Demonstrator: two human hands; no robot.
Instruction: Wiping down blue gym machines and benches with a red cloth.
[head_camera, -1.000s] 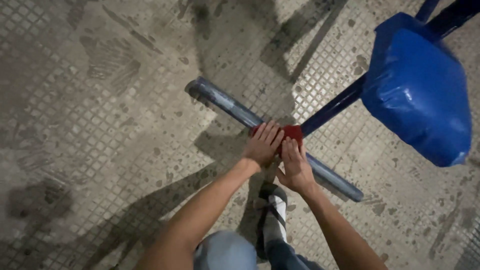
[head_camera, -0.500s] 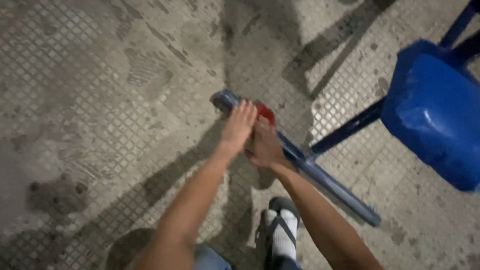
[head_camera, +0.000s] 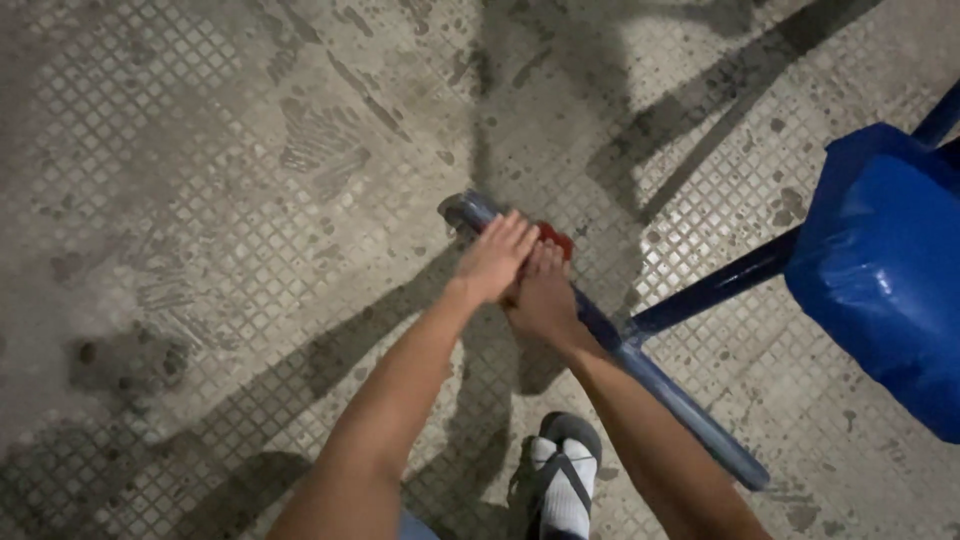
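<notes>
Head view showed the left hand (head_camera: 497, 258) and right hand (head_camera: 543, 297) pressing a red cloth (head_camera: 553, 238) around a blue bar (head_camera: 640, 370); grip unclear.

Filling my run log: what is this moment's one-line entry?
left hand: on blue bar end | right hand: pressing red cloth on bar | floor: tiled

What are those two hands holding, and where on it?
Both the left hand and right hand press a red thing against the blue bar near its far end. The grip itself is hidden.
</notes>
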